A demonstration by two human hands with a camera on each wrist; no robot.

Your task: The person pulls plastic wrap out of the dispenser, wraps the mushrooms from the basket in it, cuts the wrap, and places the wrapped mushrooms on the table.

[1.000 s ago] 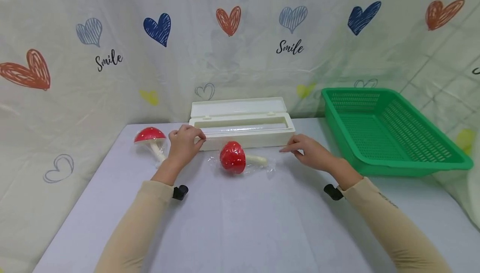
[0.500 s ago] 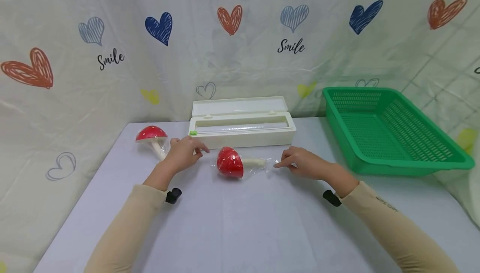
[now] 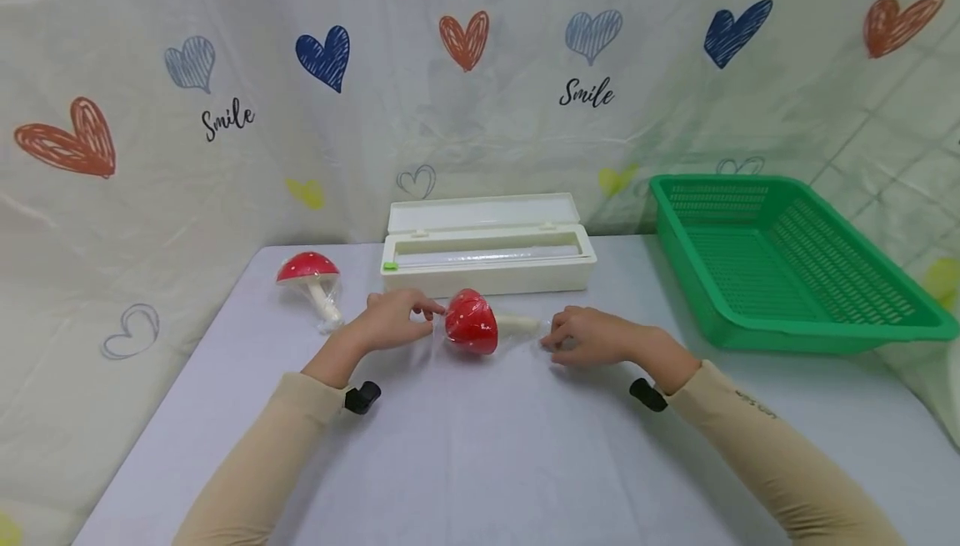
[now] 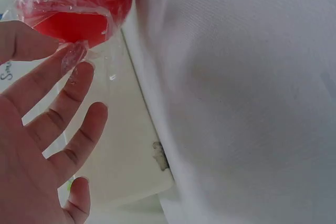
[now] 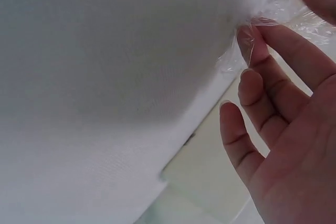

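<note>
A toy mushroom with a red, white-dotted cap (image 3: 471,325) and pale stem (image 3: 517,324) lies on its side on the table, wrapped in clear plastic film (image 4: 86,8). My left hand (image 3: 397,318) is beside the cap, thumb and index finger pinching the film's edge; its other fingers are spread. At the stem end, my right hand (image 3: 592,336) has bent fingers at the crumpled film (image 5: 273,17). Film lies over those fingertips, and the thumb stands apart from them in the right wrist view.
Behind the mushroom stands an open white cling film dispenser (image 3: 487,279) with a roll inside and a green tab (image 3: 390,266). A second wrapped toy mushroom (image 3: 309,267) lies at left. A green plastic basket (image 3: 757,325) stands at the right back. A heart-printed curtain (image 3: 525,137) hangs behind.
My left hand has moved from the dispenser's front down and right to the cap, and now pinches the film. My right hand has come nearer and lower, to the film at the stem end.
</note>
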